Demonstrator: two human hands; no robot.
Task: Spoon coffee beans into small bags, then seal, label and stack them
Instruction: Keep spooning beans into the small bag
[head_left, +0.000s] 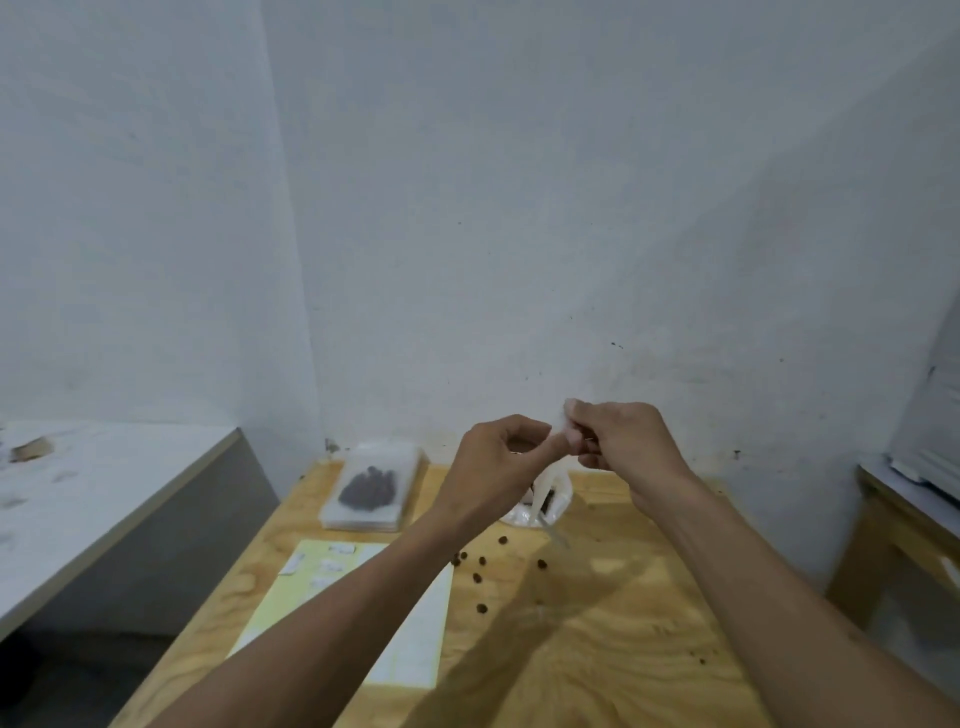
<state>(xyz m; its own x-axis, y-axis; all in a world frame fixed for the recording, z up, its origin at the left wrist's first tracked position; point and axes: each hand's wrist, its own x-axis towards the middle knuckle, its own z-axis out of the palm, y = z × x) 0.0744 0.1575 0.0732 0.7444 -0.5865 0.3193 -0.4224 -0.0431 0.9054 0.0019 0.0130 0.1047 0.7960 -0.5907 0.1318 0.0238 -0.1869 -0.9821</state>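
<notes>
While both hands meet above the far middle of the counter, the left hand and right hand pinch a small clear bag between thumbs and forefingers, each grip clenched on its top edge. Motion blur hides whether the strip is pressed closed yet. Judging by that hold, sealing seems the step in hand. To do it well, the fingers should run along the whole strip from one end to the other, squeezing air out first and keeping the bag upright so nothing spills. Loose coffee beans lie scattered on the counter below the hands, near the white bean container. Filled bags are stacked toward the far left corner, and the label sheet lies near the left edge.
</notes>
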